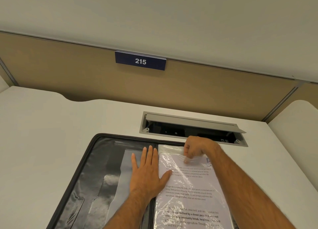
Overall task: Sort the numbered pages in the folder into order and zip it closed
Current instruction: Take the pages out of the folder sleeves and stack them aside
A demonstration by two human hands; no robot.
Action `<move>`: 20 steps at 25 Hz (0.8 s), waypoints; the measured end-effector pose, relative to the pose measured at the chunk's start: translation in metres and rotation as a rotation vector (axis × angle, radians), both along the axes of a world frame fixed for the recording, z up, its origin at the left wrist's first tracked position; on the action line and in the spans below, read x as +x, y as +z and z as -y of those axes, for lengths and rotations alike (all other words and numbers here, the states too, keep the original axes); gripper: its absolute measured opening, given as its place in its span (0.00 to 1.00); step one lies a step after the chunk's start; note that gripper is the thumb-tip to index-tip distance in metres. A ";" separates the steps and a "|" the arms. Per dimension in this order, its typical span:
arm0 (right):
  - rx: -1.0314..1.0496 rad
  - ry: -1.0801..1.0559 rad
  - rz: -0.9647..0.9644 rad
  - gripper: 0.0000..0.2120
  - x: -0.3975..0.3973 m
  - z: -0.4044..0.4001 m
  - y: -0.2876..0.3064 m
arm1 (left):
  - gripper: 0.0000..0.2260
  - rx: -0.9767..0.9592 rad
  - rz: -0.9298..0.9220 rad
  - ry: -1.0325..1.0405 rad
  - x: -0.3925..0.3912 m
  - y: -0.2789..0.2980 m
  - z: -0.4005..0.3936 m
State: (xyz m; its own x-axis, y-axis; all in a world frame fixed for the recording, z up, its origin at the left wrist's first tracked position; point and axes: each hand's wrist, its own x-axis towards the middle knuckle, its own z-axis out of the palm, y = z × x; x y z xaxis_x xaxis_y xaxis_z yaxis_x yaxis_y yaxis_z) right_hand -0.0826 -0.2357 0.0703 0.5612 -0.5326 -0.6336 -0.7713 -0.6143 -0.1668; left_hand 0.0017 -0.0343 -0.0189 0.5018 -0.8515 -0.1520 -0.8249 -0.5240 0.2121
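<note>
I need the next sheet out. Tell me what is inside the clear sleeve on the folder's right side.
A printed page with three text blocks lies in the clear sleeve; the right hand pinches the sleeve's top. Any sheets beneath that page are covered.

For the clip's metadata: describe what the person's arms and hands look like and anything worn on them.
Both forearms are bare as far as the frame shows, with visible hair and no sleeves in view. The left hand and right hand wear no gloves. No rings, watch or wristband can be seen on either, though the right hand's fingers are partly hidden. No markings show.
</note>
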 end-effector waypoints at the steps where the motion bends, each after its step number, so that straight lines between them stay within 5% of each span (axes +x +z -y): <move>1: -0.016 0.013 -0.008 0.12 0.000 0.000 -0.004 | 0.46 -0.001 -0.012 -0.004 0.000 0.000 0.000; 7: -0.244 -0.024 0.236 0.06 0.003 0.008 -0.007 | 0.61 0.026 -0.040 -0.019 0.001 0.001 0.000; 20: -0.982 0.160 0.837 0.05 0.029 0.052 0.044 | 0.63 0.056 -0.045 -0.020 0.000 0.007 -0.001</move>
State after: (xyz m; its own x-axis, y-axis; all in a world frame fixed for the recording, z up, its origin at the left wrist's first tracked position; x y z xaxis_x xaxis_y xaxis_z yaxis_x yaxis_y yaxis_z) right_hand -0.0534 -0.2878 0.1141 0.6939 -0.4621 0.5522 -0.5600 -0.8284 0.0104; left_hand 0.0020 -0.0330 -0.0114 0.4763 -0.8507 -0.2221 -0.8256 -0.5196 0.2197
